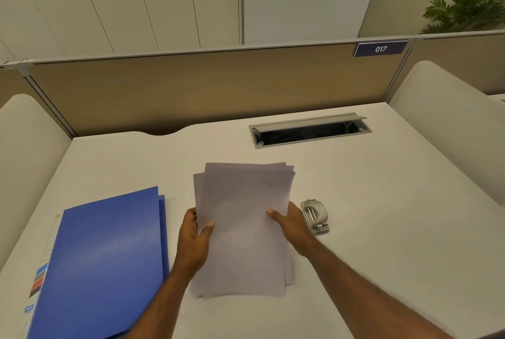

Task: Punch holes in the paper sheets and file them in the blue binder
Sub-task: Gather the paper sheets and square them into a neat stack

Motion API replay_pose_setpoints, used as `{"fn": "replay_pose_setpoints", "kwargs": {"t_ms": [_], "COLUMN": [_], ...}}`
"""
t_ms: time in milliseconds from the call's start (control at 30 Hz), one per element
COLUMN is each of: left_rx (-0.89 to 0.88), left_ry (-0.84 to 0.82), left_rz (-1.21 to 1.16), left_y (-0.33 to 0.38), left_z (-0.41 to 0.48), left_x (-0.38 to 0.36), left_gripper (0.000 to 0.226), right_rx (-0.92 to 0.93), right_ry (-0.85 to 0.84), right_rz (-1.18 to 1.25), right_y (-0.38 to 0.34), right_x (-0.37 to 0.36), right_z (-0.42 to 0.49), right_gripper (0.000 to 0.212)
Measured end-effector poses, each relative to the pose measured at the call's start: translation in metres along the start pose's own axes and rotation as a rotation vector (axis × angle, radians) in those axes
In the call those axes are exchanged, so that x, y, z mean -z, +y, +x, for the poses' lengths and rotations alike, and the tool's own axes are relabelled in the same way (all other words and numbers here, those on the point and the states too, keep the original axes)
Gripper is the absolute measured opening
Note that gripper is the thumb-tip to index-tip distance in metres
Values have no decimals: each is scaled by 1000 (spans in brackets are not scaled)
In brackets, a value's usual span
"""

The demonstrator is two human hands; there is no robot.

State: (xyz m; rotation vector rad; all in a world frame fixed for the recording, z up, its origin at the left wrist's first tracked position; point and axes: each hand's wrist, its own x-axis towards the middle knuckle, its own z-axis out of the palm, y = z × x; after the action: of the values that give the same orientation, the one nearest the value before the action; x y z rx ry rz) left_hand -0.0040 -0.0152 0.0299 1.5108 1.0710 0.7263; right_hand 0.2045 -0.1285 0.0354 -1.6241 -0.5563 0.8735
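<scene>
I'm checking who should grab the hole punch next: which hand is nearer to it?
Right. The right hand grips the paper sheets just beside the hole punch; the left hand holds the sheets' far side, next to the blue binder.

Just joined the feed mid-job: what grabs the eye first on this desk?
First, the loose stack of white paper sheets at the centre of the pale desk, gripped at its side edges by the left hand and right hand. Left of it lies the closed blue plastic binder; right of it, beside the right hand, sits the small grey metal hole punch.
</scene>
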Motion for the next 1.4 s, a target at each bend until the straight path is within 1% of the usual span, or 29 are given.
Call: {"fn": "replay_pose_setpoints", "kwargs": {"t_ms": [100,167,267,400,567,733,833,1000,1133,1200,1300,1400], "left_rx": [-118,-206,-295,-322,-283,-328,-265,-213,-178,-175,-72,110], "left_ry": [10,34,56,85,96,128,107,148,147,153,75,-93], "left_rz": [-23,-51,-111,-148,-145,-163,-121,-98,-84,-71,-64,-162], "left_y": [29,48,68,75,66,65,53,39,38,42,43,39], "left_z": [6,8,7,8,4,-2,-3,2,7,12,22,26], "left_x": [-3,-6,-11,-15,-23,-27,-32,-36,-32,-27,-18,-13], "left_gripper": [34,35,40,44,36,36,38,26,23,21,25,25], "right_rx": [102,173,254,304,245,277,240,241,259,267,242,167], "right_ry": [88,115,150,141,125,140,132,125,152,157,134,126], "right_rz": [35,46,60,80,72,84,87,8,-55,-84,-81,-70], "right_y": [-28,-45,-63,-73,-66,-62,-52,-37,-31,-33,-36,-33], "right_x": [-1,-1,2,6,4,2,-1,-6,-3,2,10,19], "right_z": [3,3,0,-6,-11,-9,-6,1,7,12,17,18], "right_gripper": [20,21,30,34,33,33,33,29,12,8,8,11]}}
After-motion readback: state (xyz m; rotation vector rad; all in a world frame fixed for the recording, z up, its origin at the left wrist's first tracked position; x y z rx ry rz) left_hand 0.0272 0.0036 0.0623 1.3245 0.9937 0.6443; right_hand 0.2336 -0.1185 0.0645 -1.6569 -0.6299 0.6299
